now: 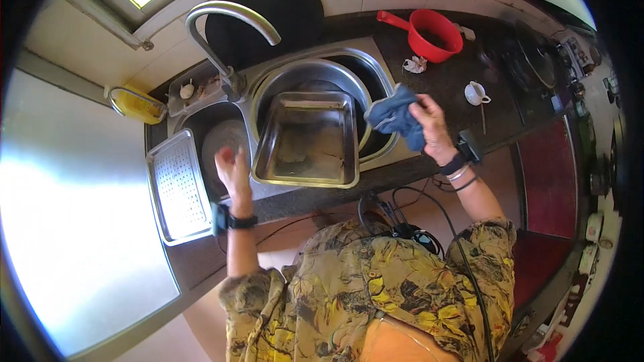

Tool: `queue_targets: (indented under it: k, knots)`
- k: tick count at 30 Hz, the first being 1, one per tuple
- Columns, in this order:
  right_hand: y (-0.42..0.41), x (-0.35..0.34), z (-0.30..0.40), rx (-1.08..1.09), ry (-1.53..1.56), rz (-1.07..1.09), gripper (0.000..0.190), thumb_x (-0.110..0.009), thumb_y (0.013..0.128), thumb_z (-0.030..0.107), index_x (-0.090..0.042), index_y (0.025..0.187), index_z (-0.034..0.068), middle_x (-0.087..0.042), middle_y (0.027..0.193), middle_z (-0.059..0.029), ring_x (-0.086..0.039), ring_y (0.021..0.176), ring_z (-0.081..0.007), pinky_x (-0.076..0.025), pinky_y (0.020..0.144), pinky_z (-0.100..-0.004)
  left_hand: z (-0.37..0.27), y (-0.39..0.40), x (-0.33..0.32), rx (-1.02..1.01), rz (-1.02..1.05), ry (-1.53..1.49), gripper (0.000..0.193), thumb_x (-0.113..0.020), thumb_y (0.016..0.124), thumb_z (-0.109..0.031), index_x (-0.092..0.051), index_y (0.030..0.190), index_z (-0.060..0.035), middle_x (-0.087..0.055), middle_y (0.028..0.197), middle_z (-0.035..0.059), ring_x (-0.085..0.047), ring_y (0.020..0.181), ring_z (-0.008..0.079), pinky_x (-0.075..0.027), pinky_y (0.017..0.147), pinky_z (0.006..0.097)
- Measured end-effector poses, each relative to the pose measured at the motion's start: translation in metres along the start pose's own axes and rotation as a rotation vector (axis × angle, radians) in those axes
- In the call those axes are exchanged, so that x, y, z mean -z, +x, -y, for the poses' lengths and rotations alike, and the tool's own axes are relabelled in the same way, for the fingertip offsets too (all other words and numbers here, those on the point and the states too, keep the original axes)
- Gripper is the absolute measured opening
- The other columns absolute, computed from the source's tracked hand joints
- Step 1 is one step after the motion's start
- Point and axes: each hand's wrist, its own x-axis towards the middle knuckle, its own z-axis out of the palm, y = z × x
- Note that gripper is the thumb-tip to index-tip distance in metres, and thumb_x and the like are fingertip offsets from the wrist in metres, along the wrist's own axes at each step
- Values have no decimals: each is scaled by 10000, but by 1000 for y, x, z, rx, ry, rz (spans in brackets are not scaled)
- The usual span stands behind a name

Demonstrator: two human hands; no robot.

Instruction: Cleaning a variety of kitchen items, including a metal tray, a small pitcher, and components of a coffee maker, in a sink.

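In my right hand (431,128) is a crumpled blue cloth (397,113), held over the right edge of the double sink. My left hand (234,173) is raised over the small left basin (214,136), fingers apart, with nothing seen in it. Between the hands, a rectangular metal tray (312,141) rests tilted on a large round steel basin (314,68) in the right sink bowl. A perforated metal tray (180,186) lies at the left end of the sink.
A curved steel faucet (236,10) rises behind the sink. A red plastic dipper (433,35), crumpled tissue (415,64) and small white cup (476,93) are on the dark counter at right. A yellow container (138,105) stands back left. A black cable (463,256) hangs by my right arm.
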Motion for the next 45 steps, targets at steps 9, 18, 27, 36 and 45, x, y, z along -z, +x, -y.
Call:
queue_targets:
  k: [9, 18, 27, 36, 45]
  knots:
    - [54, -49, -31, -91, -244, 29, 304, -582, 767, 24, -499, 1059, 4, -535, 949, -49, -513, 858, -120, -437, 768, -249, -61, -135, -69, 609, 49, -601, 468, -672, 756, -84, -389, 1127, -49, -487, 1050, 76, -485, 904, 181, -416, 800, 312]
    - [122, -41, -89, 39, -973, 329, 467, -548, 747, 107, -451, 1202, 65, -490, 1148, -118, -478, 1070, -208, -403, 884, -316, -115, -112, -4, 393, 45, -483, 560, -637, 719, -68, -388, 1219, -39, -493, 1086, 87, -472, 983, 195, -402, 840, 325]
    - [101, -102, -224, 183, -1678, 546, 722, -619, 707, 387, -364, 1335, 138, -233, 1441, -138, -214, 1328, -347, -195, 1001, -601, -172, -86, 12, 403, 16, -242, 565, -653, 737, -179, -383, 1192, 19, -500, 1003, 92, -475, 892, 169, -378, 826, 297]
    - [122, -53, -283, 409, -1462, 486, 704, -609, 731, 421, -358, 1338, 169, -241, 1444, -87, -295, 1290, -339, -222, 990, -612, -174, -70, -13, 332, 69, 94, 705, -636, 731, -145, -264, 1306, 22, -478, 1093, 159, -505, 906, 195, -467, 666, 297]
    - [156, -34, -189, 394, -1745, 987, 598, -603, 741, 275, -403, 1297, 181, -325, 1393, -82, -380, 1228, -326, -339, 948, -563, -163, -52, -48, 305, -73, -314, 666, -525, 727, -75, -248, 1330, -13, -460, 1126, 143, -473, 981, 214, -372, 883, 319]
